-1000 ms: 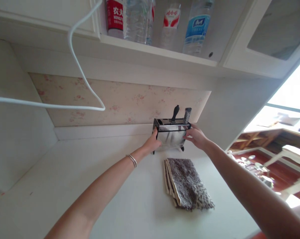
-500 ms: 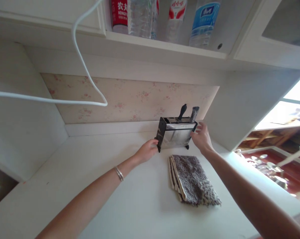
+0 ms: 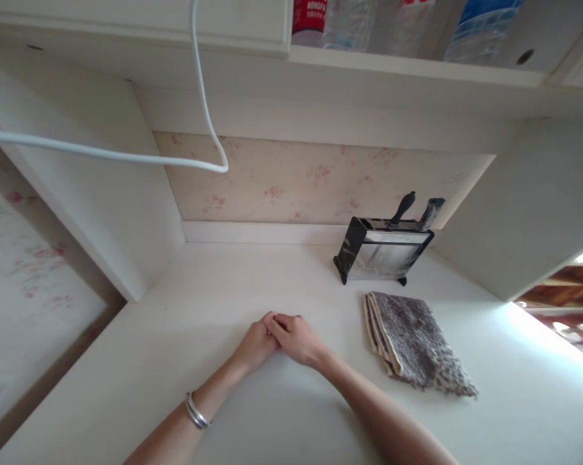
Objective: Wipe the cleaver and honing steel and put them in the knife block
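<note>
My left hand [image 3: 258, 345] and my right hand [image 3: 298, 339] are clasped together over the white counter [image 3: 214, 290], fingers folded in and nothing visible held in them. Two silver bangles [image 3: 197, 411] circle the left wrist. Behind and to the right, apart from both hands, a black and silver knife block [image 3: 385, 253] stands upright against the back wall. Two dark handles [image 3: 405, 206] stick out of its top. Nearer to me on the right lies a folded grey-brown towel [image 3: 417, 342] with cream edging.
Plastic bottles [image 3: 485, 29] stand on the open shelf [image 3: 417, 71] overhead. A white cable [image 3: 201, 90] hangs in the upper left foreground. Side panels [image 3: 97, 187] close off the counter at left and right, with flowered wallpaper [image 3: 291, 187] along the back.
Both hands have let go of the knife block's sides, drawn back towards me and come together. The view has swung left, and the block and towel stay put on the counter.
</note>
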`<state>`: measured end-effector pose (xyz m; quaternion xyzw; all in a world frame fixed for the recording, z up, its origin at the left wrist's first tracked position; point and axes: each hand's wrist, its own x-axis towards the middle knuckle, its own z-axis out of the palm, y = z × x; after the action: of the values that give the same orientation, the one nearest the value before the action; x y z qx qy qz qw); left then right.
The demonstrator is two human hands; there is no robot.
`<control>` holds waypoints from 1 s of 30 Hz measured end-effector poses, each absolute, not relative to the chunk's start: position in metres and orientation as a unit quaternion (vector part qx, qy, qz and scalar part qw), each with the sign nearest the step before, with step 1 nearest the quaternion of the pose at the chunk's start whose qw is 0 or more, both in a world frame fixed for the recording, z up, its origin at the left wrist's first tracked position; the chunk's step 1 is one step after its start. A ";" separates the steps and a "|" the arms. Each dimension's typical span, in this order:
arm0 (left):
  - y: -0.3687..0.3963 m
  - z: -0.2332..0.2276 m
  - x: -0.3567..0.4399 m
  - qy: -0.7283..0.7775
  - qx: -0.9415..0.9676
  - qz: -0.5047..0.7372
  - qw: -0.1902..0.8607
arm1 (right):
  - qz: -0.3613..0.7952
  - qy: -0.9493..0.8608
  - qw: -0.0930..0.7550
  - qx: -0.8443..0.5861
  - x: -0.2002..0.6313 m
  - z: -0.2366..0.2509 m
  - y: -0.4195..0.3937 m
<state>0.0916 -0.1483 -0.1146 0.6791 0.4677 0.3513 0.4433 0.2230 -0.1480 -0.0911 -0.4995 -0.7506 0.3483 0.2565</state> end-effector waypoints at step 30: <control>-0.155 -0.114 0.080 0.448 0.727 0.298 0.426 | 0.399 -0.755 0.287 -0.434 0.227 -0.105 -0.157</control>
<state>0.0797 -0.1546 -0.1142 0.7274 0.4482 0.2978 0.4258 0.2273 -0.1566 -0.1053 -0.4338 -0.7550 0.3989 0.2873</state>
